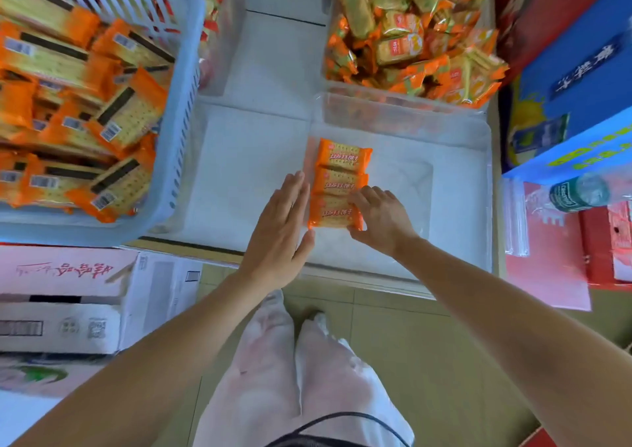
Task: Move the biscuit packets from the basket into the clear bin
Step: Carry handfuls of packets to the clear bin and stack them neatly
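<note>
The person is squaring three packets (pixel 340 185) in the bin (pixel 444 207) mid-frame, left grip (pixel 278 228) flat and open, right grip (pixel 379 219) curling round the lowest one, likely reaching upper left into the basket (pixel 186 81) next.

Bright, even, nearly shadowless light; wide-angle bowing and soft blur toward edges.

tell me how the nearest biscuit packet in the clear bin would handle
The nearest packet probably stays stiff: it lies flat and straight-edged. Its glossy wrapper likely slides on the smooth floor of the clear bin. Its biscuits may crack if the right hand squeezes.
</note>
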A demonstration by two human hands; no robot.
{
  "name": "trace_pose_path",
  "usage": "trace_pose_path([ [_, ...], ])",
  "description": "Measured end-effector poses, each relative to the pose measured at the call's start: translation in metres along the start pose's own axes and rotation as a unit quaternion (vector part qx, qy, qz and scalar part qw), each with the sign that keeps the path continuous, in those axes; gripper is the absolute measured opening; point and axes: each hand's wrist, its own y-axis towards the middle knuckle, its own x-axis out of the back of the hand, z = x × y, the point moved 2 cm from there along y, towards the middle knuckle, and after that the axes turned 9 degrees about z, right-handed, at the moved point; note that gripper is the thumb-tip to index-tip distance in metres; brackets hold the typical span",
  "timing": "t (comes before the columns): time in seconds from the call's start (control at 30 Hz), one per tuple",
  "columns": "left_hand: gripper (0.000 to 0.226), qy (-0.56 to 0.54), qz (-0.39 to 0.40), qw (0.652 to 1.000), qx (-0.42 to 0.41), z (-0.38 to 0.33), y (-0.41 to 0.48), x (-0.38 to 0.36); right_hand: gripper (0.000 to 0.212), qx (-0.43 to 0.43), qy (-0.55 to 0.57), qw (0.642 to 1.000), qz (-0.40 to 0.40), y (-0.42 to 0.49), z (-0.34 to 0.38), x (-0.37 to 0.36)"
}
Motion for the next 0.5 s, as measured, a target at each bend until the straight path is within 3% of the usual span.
trace_pose_path([
  [0.2, 0.066, 0.022, -0.006, 1.0, 0.009, -0.002, 0.0, 0.001, 0.061, -0.026, -0.034, 0.999, 0.005, 0.008, -0.002, -0.012],
  [0.4, 0.066, 0.066, 0.011, 0.998, 0.017, 0.002, 0.0, 0.0, 0.068, -0.047, 0.038, 0.997, 0.04, 0.007, -0.002, -0.005],
  [0.5, 0.06, 0.075, 0.017, 0.997, 0.014, -0.001, -0.001, 0.009, 0.056, -0.026, 0.141, 0.989, 0.02, 0.001, -0.001, 0.017],
])
